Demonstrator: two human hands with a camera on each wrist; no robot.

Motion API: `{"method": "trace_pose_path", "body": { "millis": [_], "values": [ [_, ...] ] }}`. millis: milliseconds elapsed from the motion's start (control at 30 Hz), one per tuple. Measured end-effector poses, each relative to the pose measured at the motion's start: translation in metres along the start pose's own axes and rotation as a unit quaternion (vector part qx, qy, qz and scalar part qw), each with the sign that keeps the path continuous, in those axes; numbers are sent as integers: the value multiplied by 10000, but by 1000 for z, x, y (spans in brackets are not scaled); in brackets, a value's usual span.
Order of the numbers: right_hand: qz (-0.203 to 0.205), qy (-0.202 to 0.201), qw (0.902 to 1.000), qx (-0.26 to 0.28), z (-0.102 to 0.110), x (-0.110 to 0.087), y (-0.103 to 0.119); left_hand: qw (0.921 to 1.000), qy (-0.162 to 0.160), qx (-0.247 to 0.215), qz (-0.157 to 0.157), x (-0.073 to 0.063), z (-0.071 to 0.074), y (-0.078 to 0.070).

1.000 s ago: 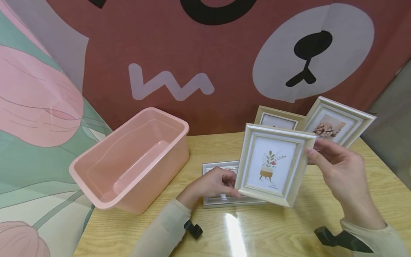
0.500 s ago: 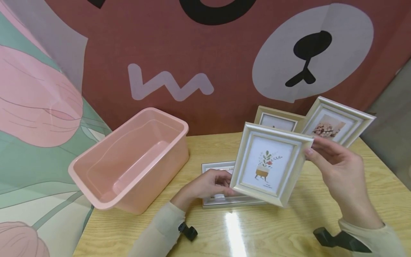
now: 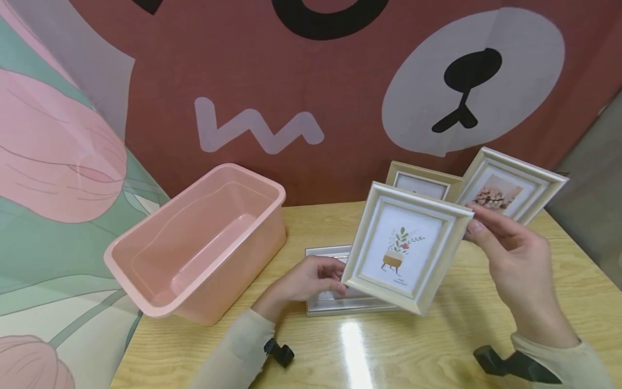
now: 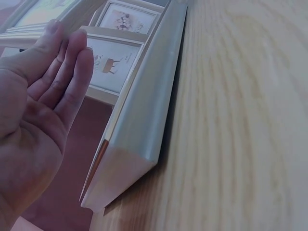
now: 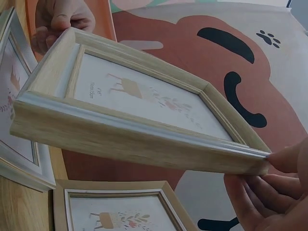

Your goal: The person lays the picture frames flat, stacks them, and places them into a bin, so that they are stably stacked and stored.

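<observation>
A cream picture frame (image 3: 400, 248) with a potted-plant print is held up, tilted, between both hands. My right hand (image 3: 520, 259) pinches its upper right corner, thumb in front and fingers behind. At the lower left corner, my left hand (image 3: 311, 278) grips the edge between thumb and fingers; the right wrist view also shows that hand (image 5: 67, 21) at the far corner. Under the raised frame a silver picture frame (image 3: 357, 309) lies on the table, partly covered by it and by the left hand. In the left wrist view, a silvery frame side (image 4: 144, 106) rises beside the palm.
A pink plastic bin (image 3: 248, 265) stands on the left of the wooden table (image 3: 311, 356). Behind the hands, a tan frame (image 3: 427, 172) and another cream frame (image 3: 510, 186) with a flower picture stand against the bear-patterned backdrop (image 3: 340, 108).
Both hands have shifted slightly left with the cream picture frame, and its tilt has changed a little. The bin and the other frames stay put.
</observation>
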State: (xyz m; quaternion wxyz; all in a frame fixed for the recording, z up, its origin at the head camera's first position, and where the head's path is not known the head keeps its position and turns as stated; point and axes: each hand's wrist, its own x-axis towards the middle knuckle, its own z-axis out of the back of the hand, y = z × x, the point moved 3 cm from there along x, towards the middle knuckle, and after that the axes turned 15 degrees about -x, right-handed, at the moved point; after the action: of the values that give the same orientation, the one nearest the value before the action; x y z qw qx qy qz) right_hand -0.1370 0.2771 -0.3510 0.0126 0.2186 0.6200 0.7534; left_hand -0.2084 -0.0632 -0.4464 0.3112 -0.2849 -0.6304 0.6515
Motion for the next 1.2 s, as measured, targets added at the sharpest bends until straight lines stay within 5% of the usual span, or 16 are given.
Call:
{"method": "trace_pose_path", "body": {
  "millis": [567,967,1200],
  "values": [
    [228,-222,9992,228,-3,-3,2,9969,-610,-182,-470,-10,10,2],
    [795,244,9945,629,-6,-5,1,9927,-970,-173,-693,-16,17,4],
    [653,363,9968,287,-6,-8,-1,9888,-1213,-156,-852,-22,22,3]
  ]
}}
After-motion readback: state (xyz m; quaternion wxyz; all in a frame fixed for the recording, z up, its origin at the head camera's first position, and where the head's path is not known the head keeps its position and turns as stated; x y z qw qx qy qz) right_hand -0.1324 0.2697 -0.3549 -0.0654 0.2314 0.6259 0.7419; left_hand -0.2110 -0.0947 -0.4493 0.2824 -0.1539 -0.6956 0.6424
